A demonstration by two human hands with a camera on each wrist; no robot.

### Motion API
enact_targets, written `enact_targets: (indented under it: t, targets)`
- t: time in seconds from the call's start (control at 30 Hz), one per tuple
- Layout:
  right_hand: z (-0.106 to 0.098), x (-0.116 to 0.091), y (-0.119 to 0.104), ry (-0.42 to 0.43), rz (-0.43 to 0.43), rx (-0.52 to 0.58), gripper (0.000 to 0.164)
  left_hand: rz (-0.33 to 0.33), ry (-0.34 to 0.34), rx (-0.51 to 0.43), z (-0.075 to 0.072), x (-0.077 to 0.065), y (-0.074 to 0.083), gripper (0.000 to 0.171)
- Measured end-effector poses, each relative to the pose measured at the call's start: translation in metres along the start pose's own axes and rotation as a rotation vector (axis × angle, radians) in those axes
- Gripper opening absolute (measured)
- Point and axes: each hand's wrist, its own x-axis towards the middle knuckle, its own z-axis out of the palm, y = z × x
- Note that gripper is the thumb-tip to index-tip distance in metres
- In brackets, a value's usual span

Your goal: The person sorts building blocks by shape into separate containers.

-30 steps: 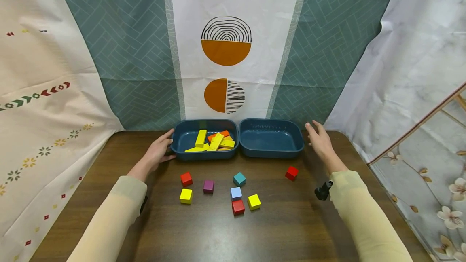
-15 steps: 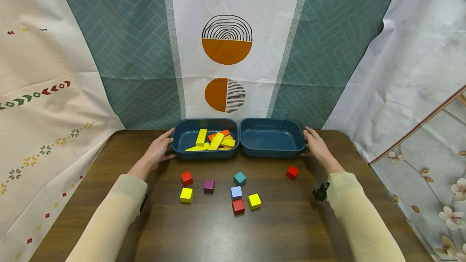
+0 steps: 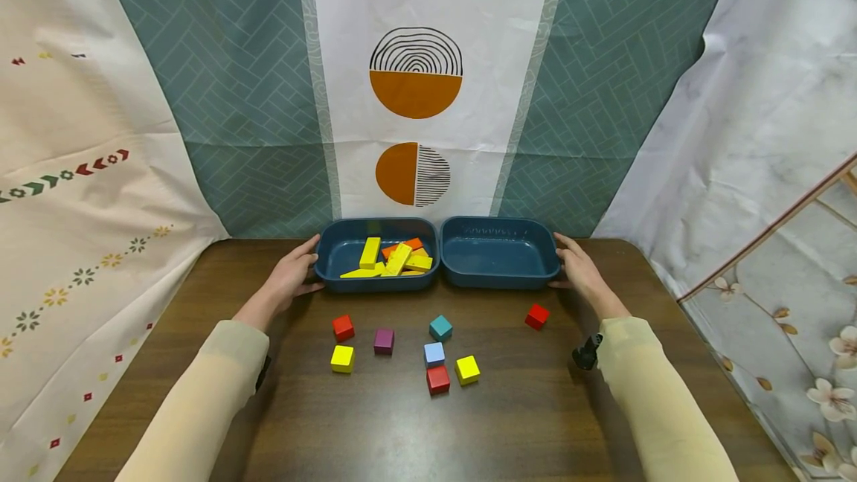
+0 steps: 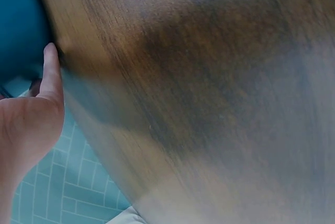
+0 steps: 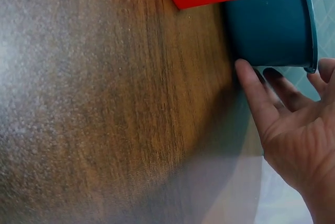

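Two dark blue trays stand side by side against the back cloth. Several yellow and orange blocks (image 3: 370, 253) lie in the left tray (image 3: 375, 286); the right tray (image 3: 498, 253) shows a bare floor. My left hand (image 3: 288, 279) touches the left tray's outer end with extended fingers and thumb. At the right tray's outer end, my right hand (image 3: 582, 274) touches the wall the same way. In the right wrist view the thumb (image 5: 254, 90) meets the lower corner of that tray, close to the table. The left wrist view shows a straight digit (image 4: 51, 72) against the left tray.
Several small cubes lie in front on the brown table (image 3: 335, 430): a purple cube (image 3: 384, 342), a teal cube (image 3: 440, 329), a light blue cube (image 3: 434, 355), plus red and yellow ones. One red cube (image 3: 537, 317) sits near my right hand. Patterned cloths hang behind.
My right hand has moved in to the left and down, from apart from the right tray to touching its outer end. My left hand, the trays and the cubes stay put.
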Motion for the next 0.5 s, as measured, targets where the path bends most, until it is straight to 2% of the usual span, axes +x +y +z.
enact_targets:
  t: [0.23, 0.5]
  targets:
    - [-0.004, 0.014, 0.021, 0.002, -0.046, -0.059, 0.06, 0.007, -0.002, 0.007, 0.0, 0.0, 0.001, 0.057]
    - [-0.005, 0.014, 0.021, -0.012, -0.046, -0.081, 0.06, -0.007, 0.02, 0.018, -0.002, 0.0, 0.001, 0.057]
